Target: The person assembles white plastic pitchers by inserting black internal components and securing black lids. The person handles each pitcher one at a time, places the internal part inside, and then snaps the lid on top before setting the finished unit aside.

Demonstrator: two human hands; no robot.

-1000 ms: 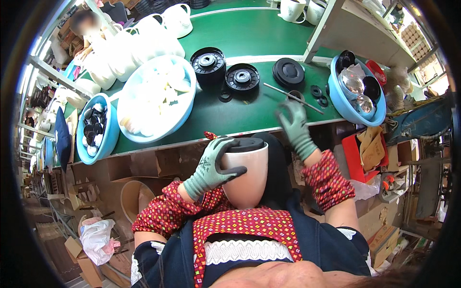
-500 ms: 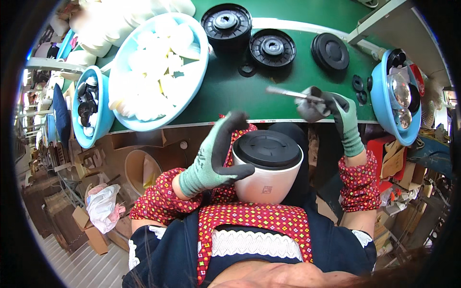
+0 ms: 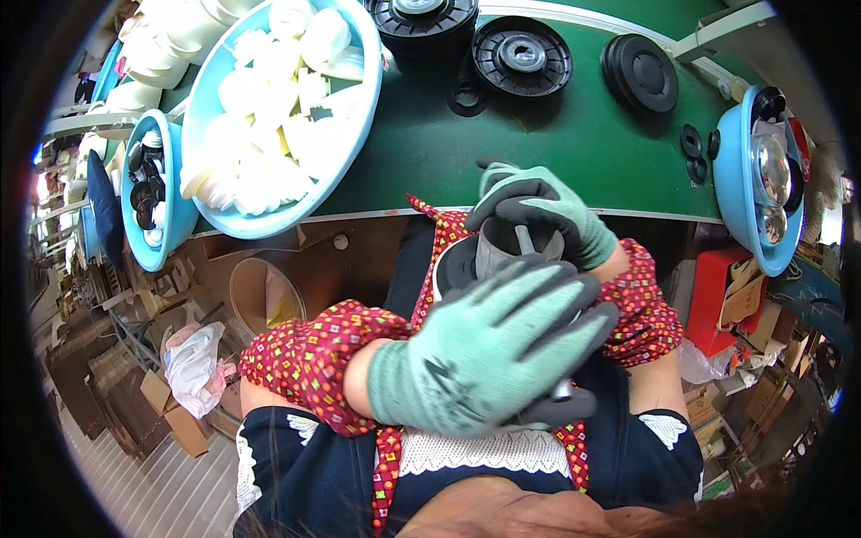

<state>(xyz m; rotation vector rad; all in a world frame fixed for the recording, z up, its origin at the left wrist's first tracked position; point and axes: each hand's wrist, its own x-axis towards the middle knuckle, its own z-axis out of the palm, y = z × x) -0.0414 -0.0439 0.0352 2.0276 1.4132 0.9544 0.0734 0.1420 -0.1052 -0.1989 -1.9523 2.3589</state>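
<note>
A white, rounded container with a black lid (image 3: 454,267) sits on my lap, mostly hidden under my hands. My right hand (image 3: 549,215), in a green and dark grey glove, is closed round a grey hollow cylinder (image 3: 502,255) above the lid. A metal rod (image 3: 525,239) shows inside the cylinder's mouth. My left hand (image 3: 484,350), gloved alike, reaches across in front, fingers long and thumb below. Shiny metal shows between its fingers and thumb, apparently the same rod, though most of it is covered.
On the green table (image 3: 619,170) stand black ribbed discs (image 3: 522,56), stacked black lids (image 3: 641,73) and small black rings (image 3: 691,141). A blue basin of white parts (image 3: 372,108) is at left. Another blue basin (image 3: 734,179) is at right, above a red bin (image 3: 695,309).
My right hand has come left and down from the table edge, bringing the cylinder and rod over the lid. My left hand has left the container's side and moved right, across it.
</note>
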